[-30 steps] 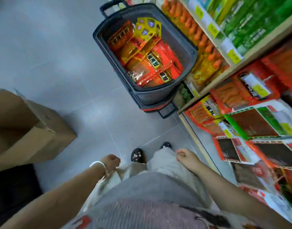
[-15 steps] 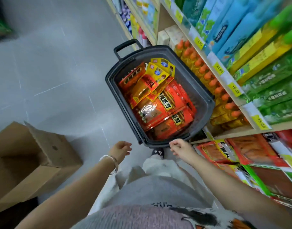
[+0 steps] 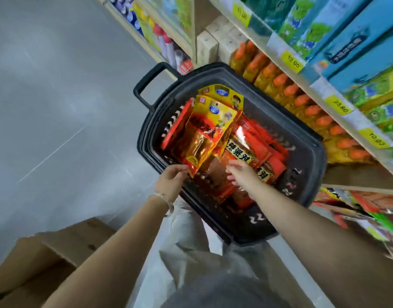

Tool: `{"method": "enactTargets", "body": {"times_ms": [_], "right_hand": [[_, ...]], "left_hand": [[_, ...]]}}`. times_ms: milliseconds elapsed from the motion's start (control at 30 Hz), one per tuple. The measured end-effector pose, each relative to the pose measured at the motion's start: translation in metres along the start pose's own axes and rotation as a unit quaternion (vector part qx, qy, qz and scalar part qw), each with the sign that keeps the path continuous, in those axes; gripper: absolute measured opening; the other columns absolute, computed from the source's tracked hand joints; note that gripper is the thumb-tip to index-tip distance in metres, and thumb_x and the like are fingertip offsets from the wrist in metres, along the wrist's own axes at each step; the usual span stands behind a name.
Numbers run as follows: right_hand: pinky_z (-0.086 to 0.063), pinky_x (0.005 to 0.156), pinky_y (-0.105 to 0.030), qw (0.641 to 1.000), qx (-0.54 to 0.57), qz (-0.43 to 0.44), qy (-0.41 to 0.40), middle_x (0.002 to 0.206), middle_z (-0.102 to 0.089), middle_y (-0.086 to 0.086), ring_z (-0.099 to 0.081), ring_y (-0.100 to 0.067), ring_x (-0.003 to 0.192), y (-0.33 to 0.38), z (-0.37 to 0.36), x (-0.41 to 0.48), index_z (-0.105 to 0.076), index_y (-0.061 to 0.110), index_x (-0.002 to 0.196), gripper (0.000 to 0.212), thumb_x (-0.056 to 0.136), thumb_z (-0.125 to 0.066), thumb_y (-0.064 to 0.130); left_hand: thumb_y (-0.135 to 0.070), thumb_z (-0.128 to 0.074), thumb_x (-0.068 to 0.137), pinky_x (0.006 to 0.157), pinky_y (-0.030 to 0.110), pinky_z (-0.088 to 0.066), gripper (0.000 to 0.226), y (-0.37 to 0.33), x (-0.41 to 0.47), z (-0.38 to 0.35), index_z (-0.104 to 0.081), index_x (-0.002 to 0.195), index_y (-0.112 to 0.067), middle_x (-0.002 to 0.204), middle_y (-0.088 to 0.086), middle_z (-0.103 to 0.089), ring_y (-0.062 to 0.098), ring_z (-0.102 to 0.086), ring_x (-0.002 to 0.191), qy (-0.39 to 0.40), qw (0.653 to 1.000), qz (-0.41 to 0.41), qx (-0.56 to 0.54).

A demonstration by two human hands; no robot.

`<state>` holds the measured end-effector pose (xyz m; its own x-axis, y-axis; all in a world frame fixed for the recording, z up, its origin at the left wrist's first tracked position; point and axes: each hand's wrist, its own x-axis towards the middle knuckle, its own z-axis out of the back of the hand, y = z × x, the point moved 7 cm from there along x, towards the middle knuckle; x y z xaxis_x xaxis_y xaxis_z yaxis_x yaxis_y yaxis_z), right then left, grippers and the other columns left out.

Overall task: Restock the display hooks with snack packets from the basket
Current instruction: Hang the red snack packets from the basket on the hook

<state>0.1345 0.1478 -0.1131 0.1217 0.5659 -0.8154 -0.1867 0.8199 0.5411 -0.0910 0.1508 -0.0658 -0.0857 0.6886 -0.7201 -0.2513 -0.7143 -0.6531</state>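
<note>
Now, the black basket [image 3: 280, 116] stands on the grey floor [image 3: 57, 107], hard against the foot of the shelf [image 3: 338, 107], its handle at the far left corner. It is full of snack packets: red packets [image 3: 257, 141] lie along its right side, and a yellow packet [image 3: 204, 134] stands tilted by the left wall with another behind it. The left hand [image 3: 172, 181], a bracelet [image 3: 164, 200] on its wrist, has its grip pinched on the lower corner of the yellow packet at the basket's near edge. The right hand [image 3: 242, 174] reaches in just beside it, fingers spread and its grip apart above the red packets. A cardboard box [image 3: 46, 263] sits on the floor near the left.
</note>
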Motion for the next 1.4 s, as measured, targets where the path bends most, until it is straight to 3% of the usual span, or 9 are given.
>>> {"method": "enactTargets", "body": {"times_ms": [333,500,700,900,1033,1100,1200,1300,1400], "right_hand": [[-0.045,0.094,-0.036,0.958,0.214,-0.143,-0.126,0.135,-0.050,-0.003,-0.052,-0.023,0.113,0.023,-0.059,0.078,-0.042,0.019,0.139,0.053,0.093,-0.055,0.042],[-0.031,0.107,-0.042,0.952,0.215,-0.109,-0.190,0.151,-0.035,-0.004,-0.037,-0.026,0.135,0.030,-0.060,0.076,-0.035,0.020,0.144,0.052,0.098,-0.044,0.042],[-0.034,0.099,-0.039,0.908,0.313,-0.099,-0.262,0.141,-0.046,-0.004,-0.047,-0.021,0.117,0.020,-0.027,0.035,-0.039,0.020,0.140,0.046,0.099,-0.041,0.041],[-0.038,0.106,-0.047,0.912,0.376,-0.094,-0.136,0.139,-0.049,-0.001,-0.045,-0.018,0.126,0.028,-0.007,0.016,-0.055,0.025,0.125,0.031,0.094,-0.055,0.031],[-0.026,0.114,-0.050,0.941,0.317,-0.095,-0.065,0.147,-0.041,-0.001,-0.037,-0.024,0.136,0.036,-0.014,0.023,-0.042,0.028,0.140,0.058,0.087,-0.063,0.041],[-0.036,0.107,-0.046,0.963,0.252,-0.078,-0.051,0.141,-0.048,0.001,-0.047,-0.021,0.127,0.045,-0.015,0.031,-0.047,0.029,0.136,0.053,0.088,-0.060,0.046],[-0.048,0.086,-0.028,0.965,0.239,-0.040,-0.099,0.128,-0.059,-0.003,-0.059,-0.013,0.103,0.057,-0.011,0.053,-0.056,0.022,0.120,0.025,0.096,-0.052,0.028],[-0.047,0.093,-0.032,0.961,0.209,-0.049,-0.175,0.125,-0.055,-0.005,-0.056,-0.017,0.104,0.059,-0.001,0.083,-0.050,0.017,0.129,0.032,0.097,-0.049,0.021],[-0.041,0.069,-0.024,0.943,0.237,-0.097,-0.212,0.109,-0.051,-0.005,-0.050,-0.011,0.080,0.058,0.001,0.108,-0.050,0.016,0.128,0.034,0.094,-0.052,0.021]], "left_hand": [[-0.012,-0.047,0.095,0.086,0.026,-0.049,0.017,-0.039,0.087,0.029,-0.060,0.100,-0.022,0.109,-0.003,-0.065,0.012,-0.061,0.101,0.118,0.992,0.006,0.044],[-0.011,-0.047,0.096,0.091,0.031,-0.048,0.019,-0.054,0.094,0.029,-0.060,0.109,-0.015,0.112,0.001,-0.065,0.015,-0.062,0.103,0.141,0.989,0.008,0.045],[-0.018,-0.050,0.095,0.101,0.034,-0.044,0.021,-0.081,0.097,0.022,-0.056,0.116,-0.018,0.117,-0.004,-0.060,0.013,-0.057,0.110,0.136,0.988,-0.018,0.074],[-0.062,-0.066,0.071,0.101,0.038,-0.042,0.076,-0.095,0.102,0.001,-0.044,0.133,-0.024,0.122,-0.008,-0.052,0.014,-0.052,0.111,0.184,0.974,0.035,0.129],[-0.053,-0.072,0.072,0.077,0.029,-0.053,0.043,-0.097,0.112,0.000,-0.063,0.104,-0.026,0.099,-0.005,-0.068,0.012,-0.066,0.089,0.169,0.976,0.027,0.138],[-0.048,-0.070,0.076,0.056,0.017,-0.048,0.024,-0.097,0.117,0.017,-0.060,0.090,-0.032,0.086,-0.012,-0.066,0.001,-0.064,0.072,0.115,0.987,0.017,0.112],[-0.046,-0.066,0.081,0.070,0.027,-0.048,0.019,-0.088,0.124,0.043,-0.059,0.094,-0.033,0.090,-0.010,-0.066,0.011,-0.063,0.081,0.072,0.992,0.019,0.106],[-0.043,-0.062,0.085,0.077,0.031,-0.044,0.028,-0.080,0.131,0.061,-0.058,0.107,-0.027,0.096,-0.007,-0.065,0.010,-0.059,0.081,0.039,0.990,0.016,0.135],[-0.044,-0.063,0.084,0.074,0.028,-0.041,0.021,-0.077,0.135,0.064,-0.055,0.101,-0.034,0.085,-0.018,-0.059,0.007,-0.056,0.077,0.036,0.987,0.016,0.155]]}}
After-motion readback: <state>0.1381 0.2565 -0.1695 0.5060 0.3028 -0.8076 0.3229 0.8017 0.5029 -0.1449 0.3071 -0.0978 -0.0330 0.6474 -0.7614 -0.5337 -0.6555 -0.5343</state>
